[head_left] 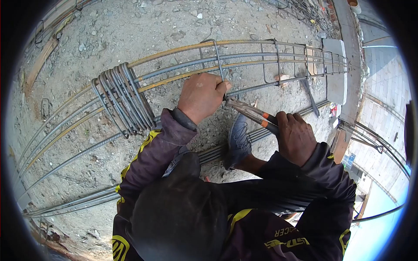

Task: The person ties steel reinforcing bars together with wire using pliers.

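Observation:
My left hand [201, 96] is closed round the lower part of a bent steel stirrup [218, 61] where it meets the lowest bar of a long rebar cage [174, 68]. Closed on the black and orange handles of a pair of pincers [252, 114] is my right hand [297, 138]. The pincers' jaws are at the corner of stirrup and bar, just below my left fingertips. Any tie wire there is too small to make out. Left of my left hand, a tight bunch of stirrups [124, 99] hangs round the cage bars.
More stirrups [278, 63] stand spaced along the cage to the right. Loose bars [213, 153] lie on the gravelly ground near my shoe [239, 139]. A flat metal bar [310, 98] and a pale slab [335, 80] are at the right. A wooden plank [41, 65] lies far left.

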A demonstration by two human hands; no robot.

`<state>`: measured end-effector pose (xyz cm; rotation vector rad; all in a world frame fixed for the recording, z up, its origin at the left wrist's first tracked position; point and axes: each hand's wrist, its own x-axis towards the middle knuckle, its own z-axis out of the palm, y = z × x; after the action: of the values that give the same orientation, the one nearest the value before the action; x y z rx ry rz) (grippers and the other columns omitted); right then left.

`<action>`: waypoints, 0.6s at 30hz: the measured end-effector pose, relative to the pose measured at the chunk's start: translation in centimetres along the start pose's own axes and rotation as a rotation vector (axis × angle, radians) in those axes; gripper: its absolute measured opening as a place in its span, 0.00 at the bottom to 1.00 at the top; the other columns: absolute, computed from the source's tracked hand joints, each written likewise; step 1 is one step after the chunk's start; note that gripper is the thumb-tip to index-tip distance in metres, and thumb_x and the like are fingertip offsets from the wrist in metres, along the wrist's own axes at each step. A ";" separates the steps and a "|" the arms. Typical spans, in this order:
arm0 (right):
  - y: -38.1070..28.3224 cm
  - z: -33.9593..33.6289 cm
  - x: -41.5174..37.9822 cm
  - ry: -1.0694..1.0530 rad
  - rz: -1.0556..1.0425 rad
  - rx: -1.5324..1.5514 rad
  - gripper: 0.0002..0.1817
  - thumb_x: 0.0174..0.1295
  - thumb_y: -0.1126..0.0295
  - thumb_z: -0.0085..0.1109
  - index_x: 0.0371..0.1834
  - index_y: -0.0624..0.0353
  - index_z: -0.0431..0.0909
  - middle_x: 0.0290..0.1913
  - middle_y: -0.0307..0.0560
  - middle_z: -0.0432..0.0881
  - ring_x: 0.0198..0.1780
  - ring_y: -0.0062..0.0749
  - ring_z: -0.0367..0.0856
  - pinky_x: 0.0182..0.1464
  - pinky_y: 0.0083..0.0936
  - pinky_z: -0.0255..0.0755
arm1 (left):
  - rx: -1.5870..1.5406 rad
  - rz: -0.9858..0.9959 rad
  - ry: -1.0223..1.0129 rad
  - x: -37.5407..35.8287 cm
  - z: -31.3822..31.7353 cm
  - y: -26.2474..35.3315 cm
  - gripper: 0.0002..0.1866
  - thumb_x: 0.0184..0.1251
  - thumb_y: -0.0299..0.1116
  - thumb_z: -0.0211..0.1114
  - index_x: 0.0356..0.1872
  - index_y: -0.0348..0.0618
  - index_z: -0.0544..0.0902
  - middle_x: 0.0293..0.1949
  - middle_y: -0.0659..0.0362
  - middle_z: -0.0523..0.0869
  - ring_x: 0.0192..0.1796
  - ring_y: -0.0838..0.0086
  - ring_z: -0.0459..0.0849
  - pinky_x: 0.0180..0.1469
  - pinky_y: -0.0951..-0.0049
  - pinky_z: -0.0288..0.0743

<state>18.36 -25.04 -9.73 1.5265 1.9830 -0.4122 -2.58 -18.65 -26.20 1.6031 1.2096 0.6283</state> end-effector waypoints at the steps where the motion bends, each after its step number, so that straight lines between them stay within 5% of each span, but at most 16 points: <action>1: -0.1 -0.2 -0.1 -0.081 -0.002 0.058 0.09 0.65 0.70 0.55 0.43 0.63 0.70 0.30 0.55 0.78 0.35 0.50 0.80 0.33 0.44 0.73 | -0.008 -0.003 -0.002 0.1 0.0 -0.1 0.22 0.69 0.45 0.64 0.23 0.36 0.83 0.16 0.46 0.74 0.20 0.49 0.73 0.29 0.54 0.67; 7: -1.0 -0.1 -0.5 -0.386 0.077 0.640 0.18 0.63 0.62 0.64 0.42 0.68 0.73 0.24 0.56 0.79 0.28 0.51 0.80 0.32 0.41 0.71 | -0.030 -0.014 -0.019 0.2 -0.1 -0.1 0.22 0.70 0.44 0.64 0.21 0.36 0.80 0.15 0.46 0.71 0.19 0.50 0.69 0.27 0.55 0.63; 9: -1.1 2.5 -1.1 -0.511 0.198 0.959 0.16 0.63 0.64 0.65 0.41 0.68 0.75 0.24 0.51 0.76 0.27 0.35 0.76 0.33 0.34 0.71 | -0.053 0.003 0.000 0.3 0.0 -0.2 0.22 0.70 0.44 0.63 0.21 0.35 0.79 0.15 0.46 0.70 0.19 0.51 0.68 0.27 0.55 0.62; 11: -2.6 6.7 -1.8 -0.445 0.225 1.266 0.18 0.64 0.64 0.65 0.46 0.69 0.76 0.25 0.52 0.79 0.29 0.34 0.79 0.35 0.33 0.73 | -0.035 0.007 0.021 0.4 0.0 -0.3 0.22 0.70 0.44 0.63 0.22 0.35 0.80 0.16 0.47 0.73 0.19 0.54 0.71 0.27 0.56 0.64; 17: -7.1 15.6 -0.3 0.025 0.142 1.248 0.25 0.65 0.61 0.67 0.57 0.67 0.74 0.30 0.56 0.83 0.33 0.42 0.86 0.37 0.35 0.76 | -0.013 -0.037 0.024 0.6 0.1 -0.5 0.20 0.70 0.44 0.63 0.26 0.35 0.84 0.21 0.52 0.84 0.22 0.63 0.81 0.29 0.63 0.71; 18: -7.5 15.9 -0.1 0.120 0.124 1.210 0.23 0.64 0.60 0.67 0.54 0.66 0.75 0.29 0.58 0.82 0.32 0.51 0.85 0.36 0.36 0.75 | 0.011 -0.047 0.018 0.5 0.1 -0.4 0.20 0.70 0.44 0.63 0.27 0.35 0.84 0.22 0.52 0.85 0.23 0.64 0.83 0.30 0.64 0.72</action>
<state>15.48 -36.43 -22.87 2.3495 1.7193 -1.7013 -2.43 -18.23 -26.69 1.5764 1.2625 0.6076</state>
